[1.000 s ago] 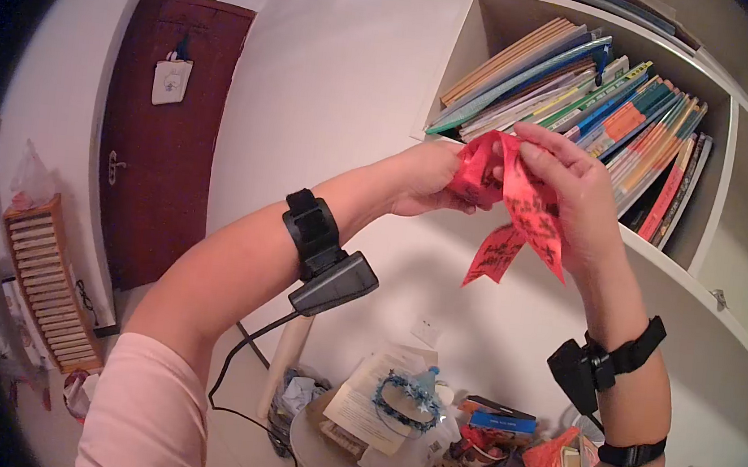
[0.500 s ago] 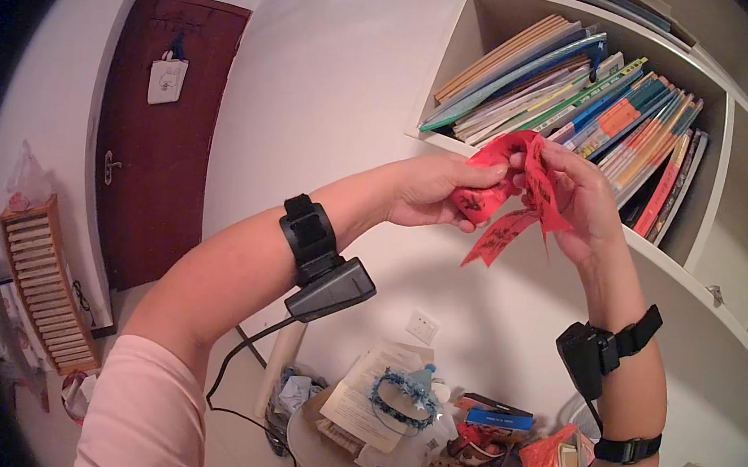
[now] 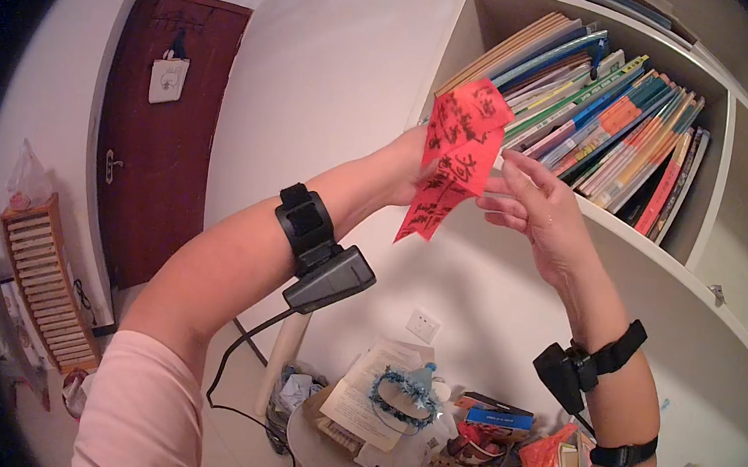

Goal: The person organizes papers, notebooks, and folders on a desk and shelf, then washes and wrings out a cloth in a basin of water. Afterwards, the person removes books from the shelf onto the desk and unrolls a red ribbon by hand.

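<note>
A red ribbon (image 3: 454, 151) with black handwritten characters is folded over in front of my left hand (image 3: 406, 160), its pointed lower end hanging down. My left hand is closed on it, with most of the fingers hidden behind the red material. My right hand (image 3: 530, 203) is just to the right, its fingers apart and the tips close to the ribbon's right edge. I cannot tell whether those fingertips touch it. Both hands are raised in front of the lower left part of a bookshelf.
The white shelf (image 3: 737, 201) holds leaning books and folders (image 3: 584, 110). Below, a round stool (image 3: 309, 439) bears papers (image 3: 367, 395) and a blue tinsel headband (image 3: 403, 398). Several boxes and books stand beside it. A dark red door (image 3: 160, 168) and a wooden rack (image 3: 49, 283) are at left.
The ribbon has moved left and up and now lies spread flat, its writing facing me. My right hand has let go of it and moved slightly left and down.
</note>
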{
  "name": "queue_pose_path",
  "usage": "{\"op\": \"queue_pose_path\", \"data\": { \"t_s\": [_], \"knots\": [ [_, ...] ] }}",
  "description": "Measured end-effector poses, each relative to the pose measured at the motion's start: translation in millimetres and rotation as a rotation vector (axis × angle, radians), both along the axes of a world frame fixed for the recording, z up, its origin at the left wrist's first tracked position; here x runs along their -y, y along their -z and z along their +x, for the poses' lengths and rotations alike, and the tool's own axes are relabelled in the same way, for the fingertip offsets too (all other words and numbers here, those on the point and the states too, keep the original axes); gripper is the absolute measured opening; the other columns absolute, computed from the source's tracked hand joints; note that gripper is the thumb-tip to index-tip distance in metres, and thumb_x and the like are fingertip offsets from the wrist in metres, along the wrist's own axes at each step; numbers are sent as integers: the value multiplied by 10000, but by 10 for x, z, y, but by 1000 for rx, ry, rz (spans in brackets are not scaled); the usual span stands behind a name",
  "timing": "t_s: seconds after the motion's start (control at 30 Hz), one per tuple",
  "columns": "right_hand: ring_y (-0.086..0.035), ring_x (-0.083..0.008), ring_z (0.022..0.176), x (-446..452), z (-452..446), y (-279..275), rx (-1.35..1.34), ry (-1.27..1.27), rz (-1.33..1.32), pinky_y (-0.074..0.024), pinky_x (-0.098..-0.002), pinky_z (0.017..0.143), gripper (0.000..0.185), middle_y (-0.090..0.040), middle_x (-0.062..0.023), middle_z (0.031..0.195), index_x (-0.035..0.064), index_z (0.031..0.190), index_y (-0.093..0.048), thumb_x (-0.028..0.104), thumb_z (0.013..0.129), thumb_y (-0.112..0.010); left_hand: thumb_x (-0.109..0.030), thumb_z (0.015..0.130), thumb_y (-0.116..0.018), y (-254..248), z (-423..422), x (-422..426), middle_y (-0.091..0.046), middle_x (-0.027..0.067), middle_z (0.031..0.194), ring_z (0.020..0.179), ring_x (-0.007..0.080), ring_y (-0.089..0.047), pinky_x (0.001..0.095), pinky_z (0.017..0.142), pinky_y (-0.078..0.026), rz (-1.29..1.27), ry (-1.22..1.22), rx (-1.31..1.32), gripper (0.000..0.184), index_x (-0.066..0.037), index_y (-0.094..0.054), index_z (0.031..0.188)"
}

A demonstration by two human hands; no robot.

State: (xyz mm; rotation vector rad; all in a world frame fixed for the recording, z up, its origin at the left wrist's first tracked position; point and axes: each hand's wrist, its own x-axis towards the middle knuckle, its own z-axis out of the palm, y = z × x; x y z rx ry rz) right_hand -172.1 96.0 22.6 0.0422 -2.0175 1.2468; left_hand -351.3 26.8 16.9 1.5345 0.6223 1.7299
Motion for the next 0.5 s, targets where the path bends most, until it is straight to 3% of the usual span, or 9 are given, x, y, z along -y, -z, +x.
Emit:
{"op": "queue_pose_path", "data": {
  "t_s": [0.03,0.1,0.2,0.33,0.4,0.5],
  "knots": [
    [-613,-165,787,8,-16,8,-29,-6,-37,-478,-270,717,540,-621,-93,927,-30,1199,-452,317,826,-631,-186,896,-517,7,2,8,-599,82,1013,876,198,-608,352,767,-504,17,83,-12,229,-57,-534,1084],
    [-609,-145,767,26,-18,-39,-39,-29,-89,-477,-256,703,463,-624,-80,932,-11,1143,-489,325,846,-603,-230,906,-498,38,73,-40,-606,82,1008,871,187,-607,348,753,-502,94,-4,-74,240,-44,-558,1047],
    [-604,-123,754,32,-61,-65,-97,13,-79,-477,-247,691,354,-628,-65,892,-12,1040,-549,285,854,-598,-328,910,-487,9,186,-58,-620,64,985,896,160,-592,326,813,-462,-9,-400,-312,302,-62,-590,1009],
    [-600,-104,745,-21,-121,-37,-194,76,-14,-480,-237,673,212,-632,-62,826,-29,939,-576,144,828,-630,-342,910,-490,20,202,19,-597,56,1056,965,141,-570,315,842,-458,-65,-198,-247,349,-75,-520,1132],
    [-602,-108,738,-50,-137,-50,-214,90,-42,-482,-232,670,185,-634,-71,835,-29,931,-573,109,821,-627,-444,918,-415,17,238,86,-597,36,1063,971,135,-570,312,870,-445,-81,28,-95,426,-107,-508,1161],
    [-609,-120,735,-105,-186,-43,-244,44,-87,-485,-232,666,185,-638,-79,838,-38,960,-558,82,827,-607,-444,930,-375,30,331,115,-586,34,1096,1008,152,-563,316,918,-427,-94,-58,-141,419,-123,-498,1170]
  ]
}}
